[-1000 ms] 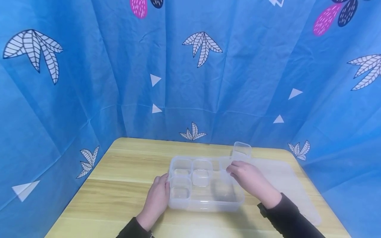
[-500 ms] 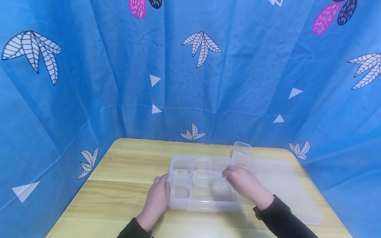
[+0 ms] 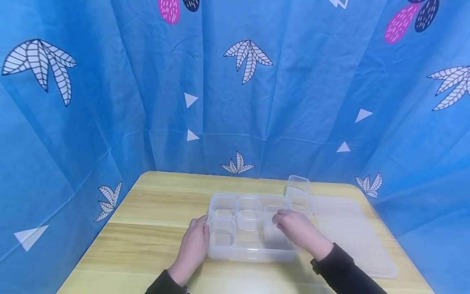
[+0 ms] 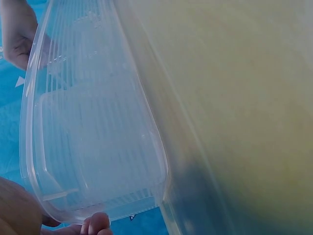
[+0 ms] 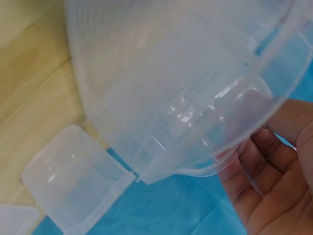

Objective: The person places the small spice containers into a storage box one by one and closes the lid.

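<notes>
A large clear plastic storage box (image 3: 253,255) stands on the table, holding smaller clear bins. My left hand (image 3: 193,243) grips the box's left side, its fingertips (image 4: 99,223) showing at a corner in the left wrist view. Over the right part of the box, my right hand (image 3: 299,229) pinches the rim of a small clear bin (image 3: 269,224). The right wrist view shows the thumb and fingers (image 5: 240,188) on either side of that rim. Three other bins sit inside: one at the back left (image 3: 224,203), one beside it (image 3: 249,218), one at the front left (image 3: 222,234).
Two more small bins stand behind the box's back right corner, one farther back (image 3: 298,183) and one nearer (image 3: 300,200). A flat translucent lid (image 3: 354,234) lies at the right of the wooden table (image 3: 158,228). Blue patterned curtain (image 3: 235,110) surrounds the table.
My right hand has moved left and slightly toward me, bringing the small bin lower into the box beside the back middle one. My left hand has stayed in place.
</notes>
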Available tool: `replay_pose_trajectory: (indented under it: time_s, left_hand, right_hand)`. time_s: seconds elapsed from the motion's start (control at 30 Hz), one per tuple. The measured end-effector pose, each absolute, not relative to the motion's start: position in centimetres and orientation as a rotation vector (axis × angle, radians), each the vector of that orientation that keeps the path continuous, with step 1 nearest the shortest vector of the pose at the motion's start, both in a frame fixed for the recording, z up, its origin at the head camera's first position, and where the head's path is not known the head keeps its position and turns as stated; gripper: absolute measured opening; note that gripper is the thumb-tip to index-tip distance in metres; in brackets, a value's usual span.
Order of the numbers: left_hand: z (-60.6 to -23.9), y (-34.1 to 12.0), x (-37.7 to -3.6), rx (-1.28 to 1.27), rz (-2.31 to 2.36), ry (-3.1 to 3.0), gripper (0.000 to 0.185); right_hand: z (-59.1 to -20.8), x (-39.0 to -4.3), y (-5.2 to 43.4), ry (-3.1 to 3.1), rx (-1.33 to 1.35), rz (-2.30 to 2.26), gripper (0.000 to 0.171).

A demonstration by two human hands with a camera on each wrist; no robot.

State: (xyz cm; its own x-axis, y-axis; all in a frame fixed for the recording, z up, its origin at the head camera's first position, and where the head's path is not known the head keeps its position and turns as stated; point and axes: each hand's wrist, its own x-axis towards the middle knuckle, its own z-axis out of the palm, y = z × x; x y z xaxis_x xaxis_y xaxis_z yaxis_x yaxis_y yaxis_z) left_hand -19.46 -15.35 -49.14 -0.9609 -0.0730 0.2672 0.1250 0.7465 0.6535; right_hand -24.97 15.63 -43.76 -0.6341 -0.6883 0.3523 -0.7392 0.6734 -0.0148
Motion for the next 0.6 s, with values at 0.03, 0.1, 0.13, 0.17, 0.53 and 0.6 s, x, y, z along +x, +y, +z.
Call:
replay_pose_trajectory:
  time_s: [0.03, 0.1, 0.13, 0.17, 0.53, 0.6]
  left_hand:
    - [-49.1, -15.3, -19.5, -0.040, -1.029, -2.672, 0.039]
    - [-49.1, -15.3, -19.5, -0.037, -1.032, -2.674, 0.039]
    - [-49.1, -15.3, -19.5, -0.036, -1.033, -2.675, 0.039]
    - [-49.1, -15.3, -19.4, -0.034, -1.033, -2.676, 0.039]
    - [-49.2, -15.4, -19.5, -0.035, -1.010, -2.670, 0.039]
    - [-49.2, -15.4, -19.5, -0.036, -1.010, -2.670, 0.039]
  right_hand:
    - [-43.9, -25.0, 15.6, -2.579, 1.135, 0.232, 0.015]
    - [-44.1, -24.9, 15.7, -2.595, 1.141, 0.245, 0.015]
    - [-44.2, -24.9, 15.8, -2.605, 1.143, 0.252, 0.015]
    - [-44.3, -24.9, 15.8, -2.616, 1.144, 0.257, 0.015]
    - [-45.1, -25.3, 16.0, -2.657, 1.224, 0.311, 0.027]
    - [-45.2, -25.5, 16.1, -2.659, 1.247, 0.313, 0.030]
